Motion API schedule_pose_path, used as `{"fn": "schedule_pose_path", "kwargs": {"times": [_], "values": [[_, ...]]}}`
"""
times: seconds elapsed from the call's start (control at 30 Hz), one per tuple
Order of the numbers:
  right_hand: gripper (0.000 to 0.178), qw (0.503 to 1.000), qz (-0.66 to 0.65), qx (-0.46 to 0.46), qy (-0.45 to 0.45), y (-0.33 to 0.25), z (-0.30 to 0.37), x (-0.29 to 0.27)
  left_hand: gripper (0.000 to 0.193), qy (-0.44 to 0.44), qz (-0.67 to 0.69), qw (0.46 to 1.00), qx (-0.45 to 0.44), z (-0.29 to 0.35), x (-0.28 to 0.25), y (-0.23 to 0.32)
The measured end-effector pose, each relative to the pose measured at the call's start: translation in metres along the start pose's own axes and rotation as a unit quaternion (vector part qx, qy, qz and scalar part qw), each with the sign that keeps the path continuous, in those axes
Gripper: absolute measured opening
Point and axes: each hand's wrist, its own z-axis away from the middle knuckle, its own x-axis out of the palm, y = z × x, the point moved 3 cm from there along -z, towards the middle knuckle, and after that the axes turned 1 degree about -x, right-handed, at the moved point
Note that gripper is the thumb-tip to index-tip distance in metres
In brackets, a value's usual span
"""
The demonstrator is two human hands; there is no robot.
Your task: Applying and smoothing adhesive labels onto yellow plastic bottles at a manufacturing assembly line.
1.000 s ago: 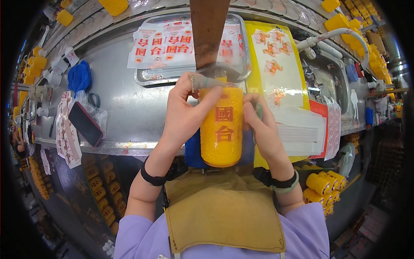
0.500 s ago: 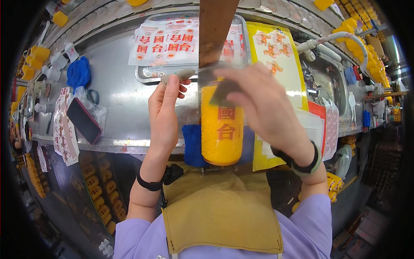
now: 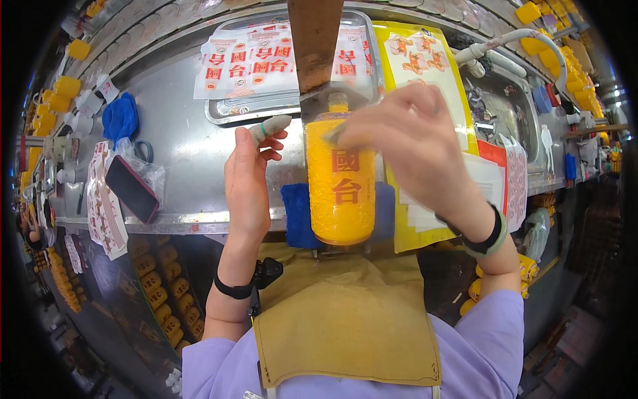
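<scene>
A yellow textured bottle (image 3: 340,216) with red characters lies in front of me, its neck pointing away and its base toward my apron. Over its upper right side is my right hand (image 3: 409,130), smeared by motion, with a dark flat piece (image 3: 334,133) pinched at the fingertips; most of that piece is hidden. Left of the bottle and apart from it, my left hand (image 3: 252,166) has its thumb and fingers loosely apart and grips nothing. A grey fabric finger cover (image 3: 274,124) with a green band sits on one of its fingers. Blue cloth (image 3: 299,216) shows beside the bottle.
A brown upright post (image 3: 318,46) stands just beyond the bottle. Behind it, a metal tray (image 3: 249,110) bears printed transfer sheets (image 3: 256,63). Decal sheets on yellow backing (image 3: 392,226) lie right, near a sink (image 3: 512,110). A phone (image 3: 133,189) and blue cloth (image 3: 120,118) are left.
My right hand has shifted slightly right, and its dark piece shows less. My left hand has moved a little lower, its fingers more apart. The bottle sits slightly higher and further left in view.
</scene>
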Motion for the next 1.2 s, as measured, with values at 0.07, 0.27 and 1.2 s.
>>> {"fn": "schedule_pose_path", "kwargs": {"times": [0.07, 0.27, 1.2], "values": [[0.022, 0.999, -0.031, -0.016, -0.007, -0.024, 0.028, 0.007, 0.061, 0.001, 0.002, 1.0, -0.005, 0.004, -0.002, -0.003], [0.028, 0.992, -0.102, -0.03, -0.068, -0.063, 0.041, 0.0, 0.063, -0.023, 0.004, 0.999, -0.044, 0.01, 0.002, -0.019], [0.033, 0.859, -0.269, 0.394, 0.186, -0.028, 0.074, 0.034, 0.115, -0.067, -0.467, 0.822, 0.319, 0.084, 0.041, -0.022]]}}
